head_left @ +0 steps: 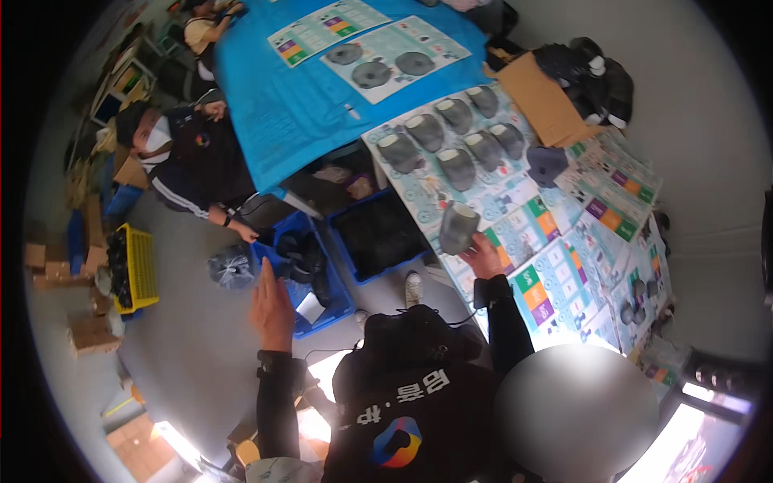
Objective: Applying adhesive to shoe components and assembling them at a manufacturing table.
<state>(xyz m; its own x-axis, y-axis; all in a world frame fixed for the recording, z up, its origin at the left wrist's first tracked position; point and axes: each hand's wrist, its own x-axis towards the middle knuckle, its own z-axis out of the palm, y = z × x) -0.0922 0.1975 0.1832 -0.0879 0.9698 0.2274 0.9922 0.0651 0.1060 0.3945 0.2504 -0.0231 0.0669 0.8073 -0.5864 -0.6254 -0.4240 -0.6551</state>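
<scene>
My right hand (485, 258) grips a dark grey cup-shaped sleeve (459, 229) with a pale upper opening, at the table's left edge. I cannot tell whether its base touches the table. My left hand (272, 310) is raised over the blue crate (342, 302), fingers stretched out, holding nothing. Dark soft pieces (302, 253) lie in that crate. Farther along the table (475, 193) stand several similar grey sleeves (457, 169), grouped in rows. A flatter dark grey piece (547, 165) lies to their right.
A second crate (374, 233) holds dark material beside the table. On the left, a masked co-worker (193, 161) has one hand near the blue crate. Printed sheets (616, 185) cover the table. Beyond lies a blue-covered table (274, 121); a yellow basket (141, 270) stands at left.
</scene>
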